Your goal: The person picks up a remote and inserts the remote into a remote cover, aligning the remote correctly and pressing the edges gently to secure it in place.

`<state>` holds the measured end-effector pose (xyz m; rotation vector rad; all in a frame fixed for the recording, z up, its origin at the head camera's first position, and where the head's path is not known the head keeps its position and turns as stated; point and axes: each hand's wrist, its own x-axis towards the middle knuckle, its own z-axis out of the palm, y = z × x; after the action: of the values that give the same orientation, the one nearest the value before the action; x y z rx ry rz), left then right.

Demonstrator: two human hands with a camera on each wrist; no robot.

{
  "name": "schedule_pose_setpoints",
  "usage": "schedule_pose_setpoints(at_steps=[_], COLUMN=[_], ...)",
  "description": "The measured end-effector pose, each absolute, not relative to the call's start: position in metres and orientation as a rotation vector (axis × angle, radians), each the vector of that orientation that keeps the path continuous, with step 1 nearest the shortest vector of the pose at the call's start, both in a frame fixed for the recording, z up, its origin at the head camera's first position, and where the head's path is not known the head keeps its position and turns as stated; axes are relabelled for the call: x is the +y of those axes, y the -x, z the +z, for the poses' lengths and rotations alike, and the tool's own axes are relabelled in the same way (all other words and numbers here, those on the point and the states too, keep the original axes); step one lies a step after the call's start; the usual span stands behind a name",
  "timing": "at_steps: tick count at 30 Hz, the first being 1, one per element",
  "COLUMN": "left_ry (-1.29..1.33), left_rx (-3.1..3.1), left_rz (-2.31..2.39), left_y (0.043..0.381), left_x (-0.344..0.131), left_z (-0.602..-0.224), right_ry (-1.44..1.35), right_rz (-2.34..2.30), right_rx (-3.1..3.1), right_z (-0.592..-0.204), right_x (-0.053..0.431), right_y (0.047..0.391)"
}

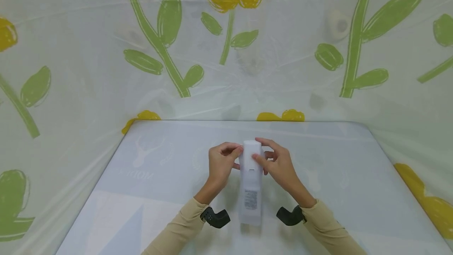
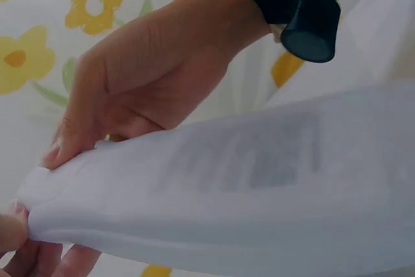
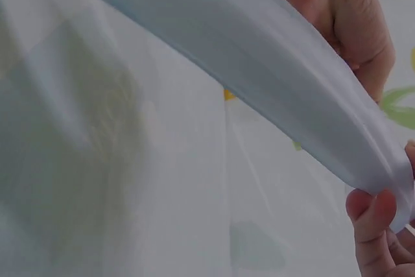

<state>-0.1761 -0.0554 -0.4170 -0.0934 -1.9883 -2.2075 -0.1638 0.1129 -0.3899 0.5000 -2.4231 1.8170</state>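
Observation:
Between the two hands a long, smooth white remote control (image 1: 252, 182) is held up over the table, its back facing up. A dark printed label (image 1: 251, 200) sits on its lower half, and a small notch shows above that. At the upper left edge, my left hand (image 1: 221, 163) pinches the remote between thumb and fingers. My right hand (image 1: 279, 163) grips the top right end, thumb on the back face, index finger at the top edge. In the left wrist view the label (image 2: 253, 154) looks blurred. The smooth side of the remote (image 3: 259, 50) fills much of the right wrist view.
A pale table (image 1: 170, 192) with faint printed patterns lies beneath. Behind and around it hangs a whitish curtain (image 1: 283, 50) with yellow flowers and green leaves. Each wrist wears a dark band with a curved mount (image 1: 216, 217).

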Motion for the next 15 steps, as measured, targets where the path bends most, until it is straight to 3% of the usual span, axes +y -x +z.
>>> schedule_pose_setpoints(at_steps=[6, 15], left_ry=[0.234, 0.286], left_rx=[-2.197, -2.113], left_rz=[-2.098, -2.113], left_y=[0.179, 0.179], left_x=[-0.055, -0.059], left_z=[-0.412, -0.408], right_ry=[-0.467, -0.668], right_rz=[1.922, 2.142], right_rx=[-2.335, -2.112], right_z=[-0.410, -0.414], right_x=[0.118, 0.129], right_y=[0.178, 0.175])
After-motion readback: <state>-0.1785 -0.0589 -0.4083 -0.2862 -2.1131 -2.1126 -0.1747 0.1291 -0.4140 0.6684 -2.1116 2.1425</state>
